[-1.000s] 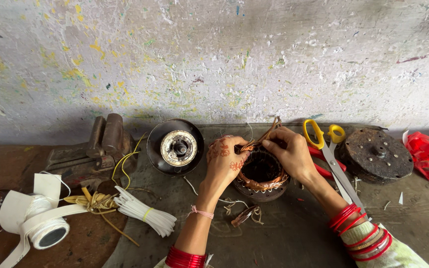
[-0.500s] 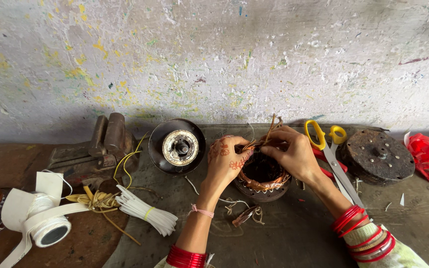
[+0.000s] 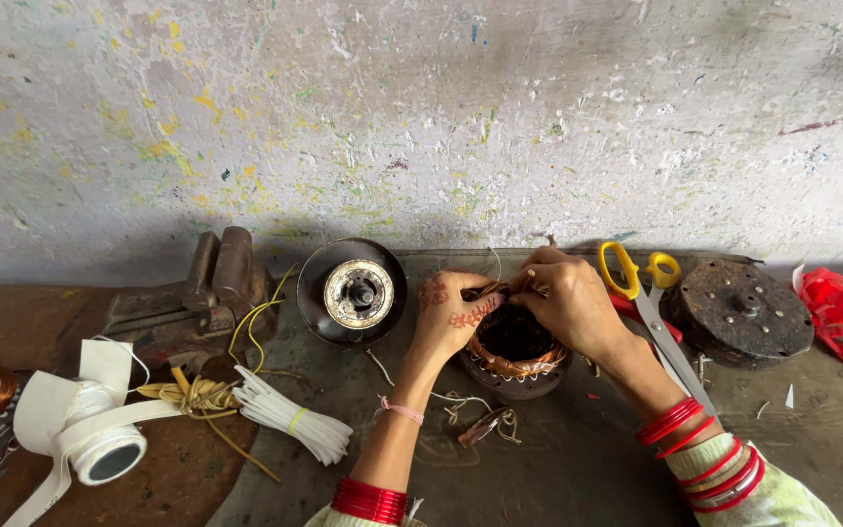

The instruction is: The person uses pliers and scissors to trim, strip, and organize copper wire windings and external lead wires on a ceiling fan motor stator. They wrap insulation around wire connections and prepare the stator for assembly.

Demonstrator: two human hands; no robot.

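— Across the top of the frame we have the paint-flecked wall [image 3: 421, 117], and below it the desk [image 3: 558, 468] fills the lower half. What do we see on it, biggest first?

— At the left edge, the roll of white tape [image 3: 85, 429], with the dark vise [image 3: 197, 293] behind it. At centre-left, the round black rotor [image 3: 353, 291]; at the right, a dark disc cover [image 3: 745, 310].

— And at the centre?

— At the centre of the frame sits the stator [image 3: 514, 356], a round core wrapped in copper winding. We judge it heavy and stiff in the iron, but the enamelled wire on top looks thin and easy to nick, so we would take hold by the outer rim.

— Our hands?

— Both are at its upper edge. The left hand [image 3: 456, 317] is pinched on the winding and the right hand [image 3: 568, 303] is closed on a thin stick-like tool [image 3: 514, 288]; the fingertips meet.

— Smaller things?

— The yellow-handled scissors [image 3: 651, 293] lie just right of the right hand, red plastic scraps [image 3: 841, 317] at the far right, a bundle of white sleeves [image 3: 290, 420] at lower left, and a small coil of copper wire [image 3: 485, 425] below the stator.
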